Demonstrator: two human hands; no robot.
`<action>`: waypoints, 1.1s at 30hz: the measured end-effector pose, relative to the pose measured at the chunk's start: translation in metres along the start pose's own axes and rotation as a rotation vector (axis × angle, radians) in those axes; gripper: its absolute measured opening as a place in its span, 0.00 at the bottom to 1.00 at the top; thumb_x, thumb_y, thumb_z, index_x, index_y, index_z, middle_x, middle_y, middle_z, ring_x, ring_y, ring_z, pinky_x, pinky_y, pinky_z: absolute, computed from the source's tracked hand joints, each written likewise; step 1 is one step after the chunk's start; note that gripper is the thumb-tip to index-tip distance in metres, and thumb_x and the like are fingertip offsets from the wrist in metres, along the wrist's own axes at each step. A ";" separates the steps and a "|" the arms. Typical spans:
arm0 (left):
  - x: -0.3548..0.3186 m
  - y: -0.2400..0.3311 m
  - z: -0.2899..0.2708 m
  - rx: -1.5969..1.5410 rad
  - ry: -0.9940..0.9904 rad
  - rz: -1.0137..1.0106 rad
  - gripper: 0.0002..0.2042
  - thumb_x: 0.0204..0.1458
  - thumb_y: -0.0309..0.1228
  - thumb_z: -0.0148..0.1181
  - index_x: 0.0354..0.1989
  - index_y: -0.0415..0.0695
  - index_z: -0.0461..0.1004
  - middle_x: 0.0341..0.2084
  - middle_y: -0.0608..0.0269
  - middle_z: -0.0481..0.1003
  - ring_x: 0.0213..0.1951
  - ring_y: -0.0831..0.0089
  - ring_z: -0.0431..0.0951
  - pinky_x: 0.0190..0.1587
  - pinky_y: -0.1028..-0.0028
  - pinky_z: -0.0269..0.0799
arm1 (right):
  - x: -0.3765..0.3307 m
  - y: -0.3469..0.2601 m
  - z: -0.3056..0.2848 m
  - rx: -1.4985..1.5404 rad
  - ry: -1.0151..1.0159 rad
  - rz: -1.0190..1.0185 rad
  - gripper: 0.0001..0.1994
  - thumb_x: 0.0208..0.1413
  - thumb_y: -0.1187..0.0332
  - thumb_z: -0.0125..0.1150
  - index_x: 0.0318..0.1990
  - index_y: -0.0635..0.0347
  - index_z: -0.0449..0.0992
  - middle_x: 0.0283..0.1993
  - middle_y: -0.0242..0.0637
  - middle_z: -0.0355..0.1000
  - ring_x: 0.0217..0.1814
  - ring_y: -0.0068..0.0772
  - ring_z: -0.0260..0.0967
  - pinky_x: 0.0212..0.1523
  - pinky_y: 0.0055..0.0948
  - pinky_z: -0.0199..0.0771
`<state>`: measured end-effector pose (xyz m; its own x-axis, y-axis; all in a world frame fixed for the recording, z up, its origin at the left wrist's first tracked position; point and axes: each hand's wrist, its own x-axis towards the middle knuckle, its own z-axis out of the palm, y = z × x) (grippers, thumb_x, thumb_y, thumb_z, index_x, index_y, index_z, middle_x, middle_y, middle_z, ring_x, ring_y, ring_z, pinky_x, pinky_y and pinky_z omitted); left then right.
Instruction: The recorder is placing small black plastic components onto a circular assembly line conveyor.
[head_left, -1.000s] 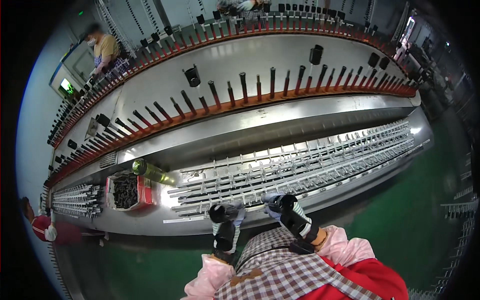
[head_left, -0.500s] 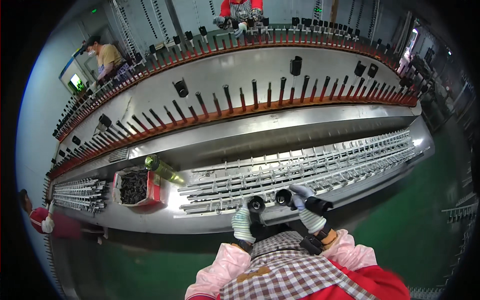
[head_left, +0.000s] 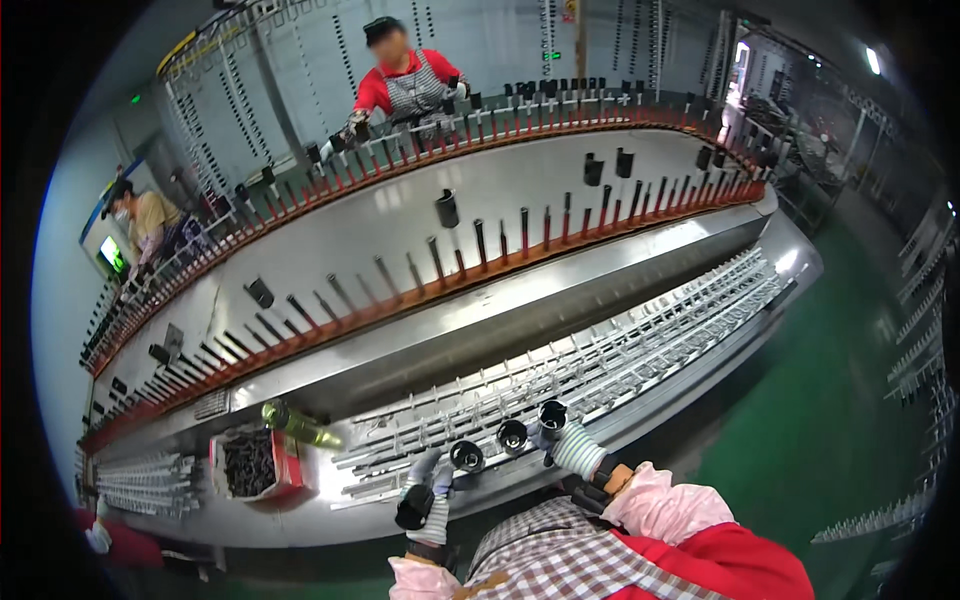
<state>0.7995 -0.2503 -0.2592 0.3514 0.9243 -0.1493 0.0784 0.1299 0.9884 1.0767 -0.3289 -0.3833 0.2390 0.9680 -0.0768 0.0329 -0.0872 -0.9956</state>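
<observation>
My left hand [head_left: 432,512], in a striped glove, is closed around a black cylindrical cap [head_left: 413,507] by the palm. Another black cap [head_left: 466,457], its round mouth facing up, is at the fingertips of that hand. My right hand [head_left: 578,452], gloved alike, grips a third black cap [head_left: 552,415] at the near edge of the metal racks. Between the hands is one more open-mouthed cap [head_left: 512,436]; whether a hand holds it or it rests on a rack, I cannot tell. Long silver racks [head_left: 600,350] with short pegs lie beyond my hands.
A box of small black parts [head_left: 290,462] and a green bottle [head_left: 300,425] stand left of the racks. More racks [head_left: 145,483] lie farther left. Behind, a curved conveyor carries upright red-and-black spindles [head_left: 480,245], some bearing caps. Two co-workers [head_left: 410,85] are across it.
My view has turned, and the bench looks more tilted. My left hand has moved left and down, with a cap in its palm; the right hand has shifted left with its cap.
</observation>
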 end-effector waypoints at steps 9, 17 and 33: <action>0.043 -0.038 0.002 0.232 -0.148 -0.156 0.12 0.47 0.26 0.62 0.40 0.41 0.71 0.30 0.62 0.75 0.22 0.74 0.73 0.17 0.72 0.70 | 0.002 -0.013 -0.008 -0.292 0.073 0.195 0.11 0.52 0.77 0.56 0.44 0.59 0.74 0.38 0.35 0.75 0.42 0.28 0.71 0.45 0.25 0.72; 0.008 0.082 -0.053 0.294 -0.301 -0.164 0.15 0.51 0.30 0.57 0.44 0.36 0.68 0.28 0.58 0.75 0.18 0.70 0.75 0.18 0.77 0.71 | -0.018 -0.083 -0.016 -0.595 0.005 0.201 0.16 0.53 0.56 0.54 0.35 0.62 0.75 0.25 0.49 0.73 0.26 0.43 0.73 0.31 0.38 0.72; 0.357 0.118 0.258 0.121 -0.029 0.072 0.25 0.55 0.35 0.53 0.61 0.48 0.54 0.32 0.57 0.73 0.22 0.70 0.74 0.19 0.74 0.70 | 0.044 -0.162 -0.290 -0.354 -0.126 -0.223 0.26 0.55 0.72 0.53 0.61 0.64 0.56 0.59 0.45 0.62 0.60 0.35 0.59 0.57 0.30 0.62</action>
<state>1.1754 0.0025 -0.2026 0.3872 0.9184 -0.0809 0.1636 0.0179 0.9864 1.3636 -0.3402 -0.2105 0.0688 0.9915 0.1106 0.4066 0.0733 -0.9107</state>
